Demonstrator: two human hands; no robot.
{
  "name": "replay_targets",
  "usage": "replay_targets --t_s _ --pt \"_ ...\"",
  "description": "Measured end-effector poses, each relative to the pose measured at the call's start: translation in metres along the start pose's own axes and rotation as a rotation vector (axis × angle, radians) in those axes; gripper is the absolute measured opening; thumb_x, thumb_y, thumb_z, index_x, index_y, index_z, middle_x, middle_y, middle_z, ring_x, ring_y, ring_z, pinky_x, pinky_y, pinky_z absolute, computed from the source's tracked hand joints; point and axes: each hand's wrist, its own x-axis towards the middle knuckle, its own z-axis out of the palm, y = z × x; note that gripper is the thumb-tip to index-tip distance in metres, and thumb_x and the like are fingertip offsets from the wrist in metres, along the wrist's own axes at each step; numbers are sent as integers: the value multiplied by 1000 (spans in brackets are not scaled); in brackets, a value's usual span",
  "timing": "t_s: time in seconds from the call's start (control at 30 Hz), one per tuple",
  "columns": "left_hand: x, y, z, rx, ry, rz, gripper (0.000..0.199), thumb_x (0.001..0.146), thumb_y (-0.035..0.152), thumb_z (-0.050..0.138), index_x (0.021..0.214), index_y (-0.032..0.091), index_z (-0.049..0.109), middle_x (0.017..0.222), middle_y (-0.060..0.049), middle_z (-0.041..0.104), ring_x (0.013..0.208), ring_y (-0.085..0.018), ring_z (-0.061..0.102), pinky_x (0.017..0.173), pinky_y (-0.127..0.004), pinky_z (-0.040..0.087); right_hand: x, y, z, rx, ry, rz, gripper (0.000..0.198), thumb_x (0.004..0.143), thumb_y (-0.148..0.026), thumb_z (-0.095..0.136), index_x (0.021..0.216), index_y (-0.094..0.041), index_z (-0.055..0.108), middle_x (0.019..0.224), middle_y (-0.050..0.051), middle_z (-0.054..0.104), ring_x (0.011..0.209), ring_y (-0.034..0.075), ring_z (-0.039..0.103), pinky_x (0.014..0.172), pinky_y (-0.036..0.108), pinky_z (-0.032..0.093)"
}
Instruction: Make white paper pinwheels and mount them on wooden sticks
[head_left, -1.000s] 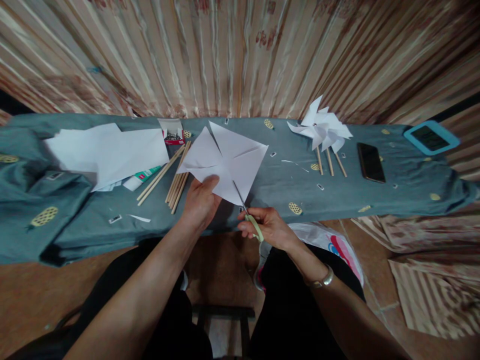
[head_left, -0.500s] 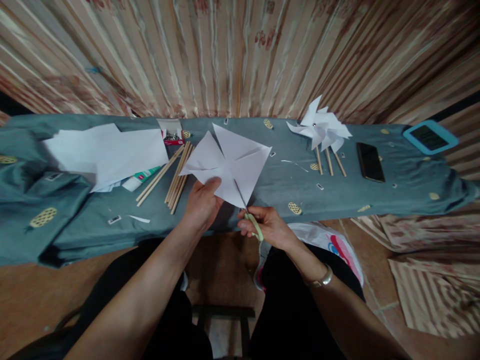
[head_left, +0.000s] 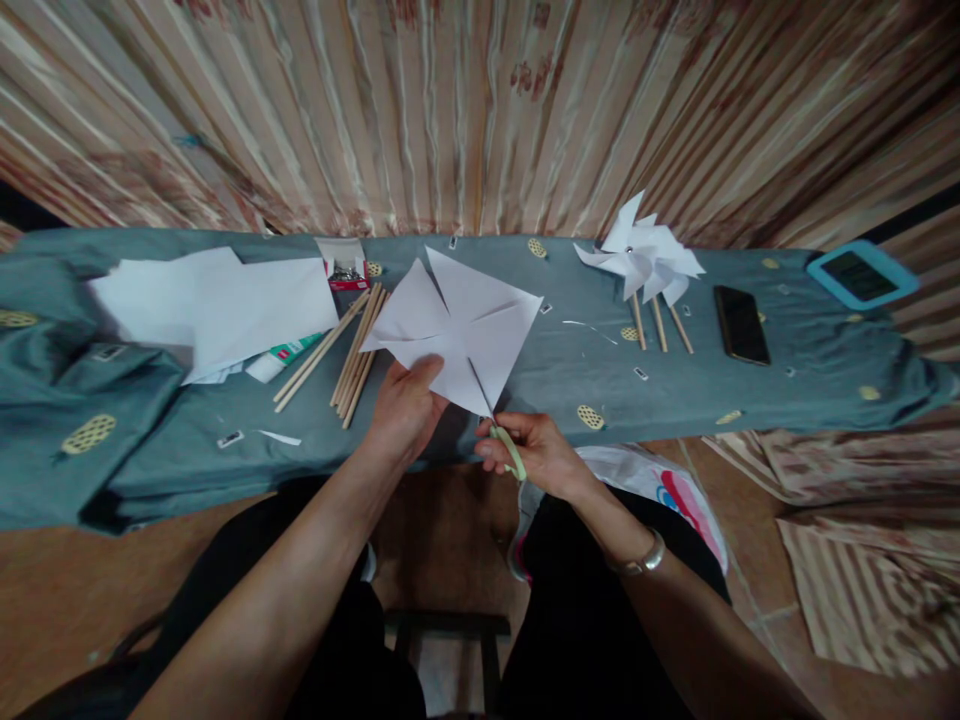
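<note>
My left hand [head_left: 409, 408] pinches the near left side of a white paper square [head_left: 487, 325], thumb on top and fingers underneath. Slits run from the paper's corners toward its middle. In my right hand [head_left: 536, 450] is a pair of scissors [head_left: 510, 452] with pale green handles. Their blades lie in the slit at the corner nearest me. Just left of the paper lie several wooden sticks [head_left: 360, 355]. An open red and white box [head_left: 346, 270] holding small metal pieces sits behind the sticks.
White sheets [head_left: 225, 305] lie at the left, partly over a green and white box [head_left: 289, 352]. Several paper pinwheels [head_left: 637, 250] on sticks, a phone [head_left: 741, 323] and a blue-framed device [head_left: 861, 275] are at the right. Paper scraps [head_left: 280, 438] dot the cloth. A curtain [head_left: 465, 110] hangs behind.
Almost nothing differs. Both hands, the paper and the scissors keep the same places, and the view has shifted only very slightly.
</note>
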Motion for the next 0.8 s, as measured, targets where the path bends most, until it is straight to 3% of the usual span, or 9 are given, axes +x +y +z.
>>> replay_targets --t_s 0.2,0.8 --pt "-2 -2 -1 46 -5 -11 11 68 12 64 76 19 62 72 0 69 95 -22 68 88 -36 52 1 2 -1 -14 3 -18 48 53 -50 88 80 -15 67 59 -2 66 52 9 61 50 20 48" --pt "-5 -2 4 6 20 -22 21 63 13 66 83 19 61 75 -1 71 101 -24 67 87 -37 52 2 -3 4 45 46 14 49 43 -50 90 69 -16 66 52 -3 65 45 7 56 44 17 44"
